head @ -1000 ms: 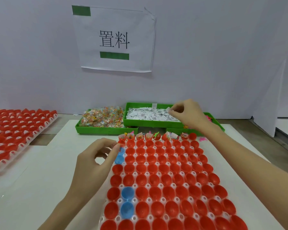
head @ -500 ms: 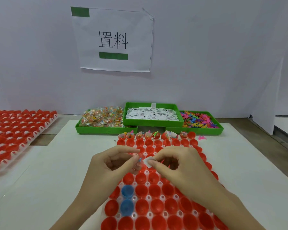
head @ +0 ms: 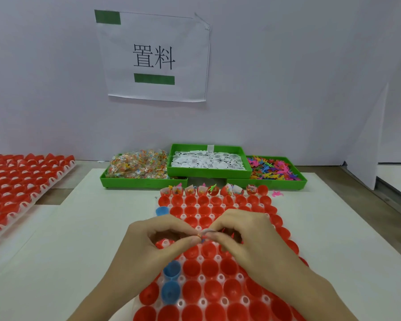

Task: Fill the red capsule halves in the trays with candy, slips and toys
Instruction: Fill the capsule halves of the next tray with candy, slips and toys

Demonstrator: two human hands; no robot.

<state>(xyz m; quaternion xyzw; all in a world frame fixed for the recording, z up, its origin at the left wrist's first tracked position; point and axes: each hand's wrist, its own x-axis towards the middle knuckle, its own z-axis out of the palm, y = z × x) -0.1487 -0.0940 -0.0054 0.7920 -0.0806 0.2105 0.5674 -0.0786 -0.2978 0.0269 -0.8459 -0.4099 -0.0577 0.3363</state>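
A clear tray of red capsule halves [head: 208, 269] lies in front of me on the white table. Its far row [head: 208, 189] holds candy, slips and toys; the other red halves look empty. My left hand [head: 158, 246] and my right hand [head: 243, 237] meet fingertip to fingertip above the tray's middle. Between them they pinch a small folded white slip [head: 206, 233] together with a small colourful piece. Behind the tray stand three green bins: candy [head: 137, 166], white slips [head: 208, 159], colourful toys [head: 273, 169].
A second tray of red halves [head: 21, 188] lies at the far left. Three blue halves [head: 171, 269] sit in the left columns of the near tray. A pink toy [head: 277, 193] lies loose on the table. A white wall with a paper sign [head: 153, 56] closes the back.
My right hand came back from the slip bin with a slip and met my left hand over the tray. Both hands have now closed together on the slip and small piece.
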